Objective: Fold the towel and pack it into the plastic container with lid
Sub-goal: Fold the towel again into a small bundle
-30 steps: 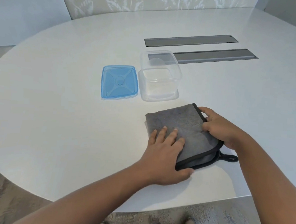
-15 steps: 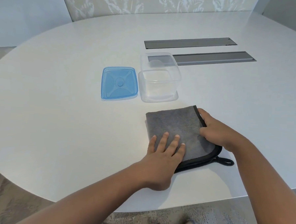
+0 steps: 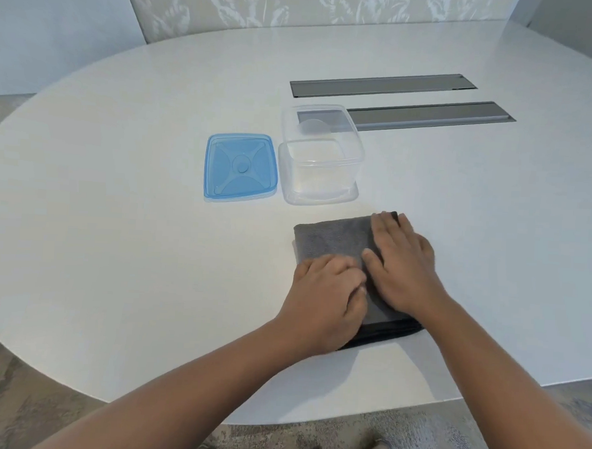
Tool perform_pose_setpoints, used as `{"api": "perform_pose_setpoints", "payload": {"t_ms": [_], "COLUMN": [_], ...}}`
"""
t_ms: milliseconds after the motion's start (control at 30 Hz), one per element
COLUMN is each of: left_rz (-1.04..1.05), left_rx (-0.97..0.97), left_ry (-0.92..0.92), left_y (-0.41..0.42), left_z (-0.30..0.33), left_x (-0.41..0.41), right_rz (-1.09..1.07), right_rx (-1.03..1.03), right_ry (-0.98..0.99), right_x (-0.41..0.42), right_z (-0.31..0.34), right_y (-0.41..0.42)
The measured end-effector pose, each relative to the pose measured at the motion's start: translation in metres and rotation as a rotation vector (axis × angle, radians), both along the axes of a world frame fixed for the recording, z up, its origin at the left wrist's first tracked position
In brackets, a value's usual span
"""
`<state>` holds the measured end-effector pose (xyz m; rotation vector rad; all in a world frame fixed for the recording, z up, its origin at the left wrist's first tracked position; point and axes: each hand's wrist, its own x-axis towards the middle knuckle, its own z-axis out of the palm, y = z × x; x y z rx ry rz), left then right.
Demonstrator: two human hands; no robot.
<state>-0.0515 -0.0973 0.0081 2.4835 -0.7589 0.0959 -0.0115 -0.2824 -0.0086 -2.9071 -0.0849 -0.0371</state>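
Note:
A grey towel [image 3: 331,241] with a dark edge lies folded into a narrow stack on the white table [image 3: 116,215], near its front edge. My left hand [image 3: 328,298] rests on the towel's near left part with its fingers curled into the cloth. Flat on the towel's right half lies my right hand [image 3: 402,264], palm down, fingers reaching to the far corner. Just beyond the towel stands the clear plastic container [image 3: 320,157], empty and without a lid. Its blue lid [image 3: 241,166] sits flat on the table to the container's left.
Two long grey slot covers [image 3: 380,86] [image 3: 430,116] are set into the tabletop behind the container. The table's curved front edge runs close under my forearms, with carpet and my feet below it. A patterned wall panel stands behind the table.
My right hand has swept left across the towel, and the towel is narrower, its hanging loop out of sight. My left hand's fingers have curled from flat.

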Motion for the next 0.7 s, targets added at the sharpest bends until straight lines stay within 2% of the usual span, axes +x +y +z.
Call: {"api": "perform_pose_setpoints", "payload": {"t_ms": [67, 200, 333, 700], "left_rz": [0.024, 0.089, 0.105, 0.094], "left_rx": [0.054, 0.277, 0.308, 0.399], "left_ry": [-0.067, 0.041, 0.051, 0.067], "left_y": [-0.005, -0.007, -0.002, 0.054], "left_z": [-0.008, -0.026, -0.035, -0.035], "left_x": [0.008, 0.019, 0.024, 0.047], "right_rz": [0.023, -0.002, -0.031, -0.064], "right_rx": [-0.065, -0.106, -0.140, -0.070], "right_ry": [0.035, 0.057, 0.089, 0.062], "right_x": [-0.002, 0.002, 0.003, 0.014], "right_z": [-0.009, -0.014, -0.014, -0.015], "right_y": [0.001, 0.000, 0.004, 0.062]}}
